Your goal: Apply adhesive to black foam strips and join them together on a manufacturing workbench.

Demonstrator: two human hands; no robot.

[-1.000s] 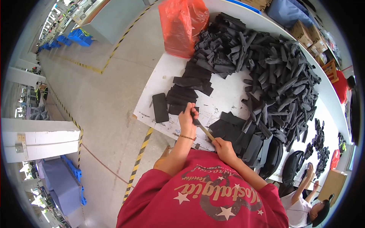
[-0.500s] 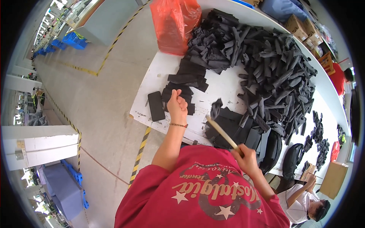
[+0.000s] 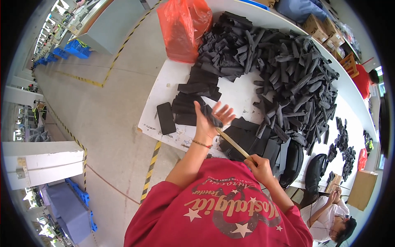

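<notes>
My left hand [image 3: 207,123] is palm up above the white table, its fingers spread and the thumb apart. Across the palm lies a small black fabric piece [image 3: 211,115], at the tip of a pale wooden stick [image 3: 233,143]. The stick's near end is gripped in my right hand [image 3: 260,168], close to my body. I cannot tell whether the fabric is fitted over the stick's tip or only touches it. Left of my left hand, flat black strips [image 3: 185,108] lie in a stack beside a black phone [image 3: 166,118]. More flat black pieces [image 3: 242,136] lie under the stick.
A large heap of black fabric pieces [image 3: 296,78] covers the table's far and right side. At the far left corner stands a red plastic bag [image 3: 183,31]. Black bags [image 3: 293,162] sit at the near right, beyond them a seated person in white [image 3: 325,216]. The white table's edge [image 3: 153,99] borders the floor.
My left hand has moved right and opened from a fist. The black piece at the stick's tip, earlier apart from that hand, now rests across its palm. The stick has shifted left.
</notes>
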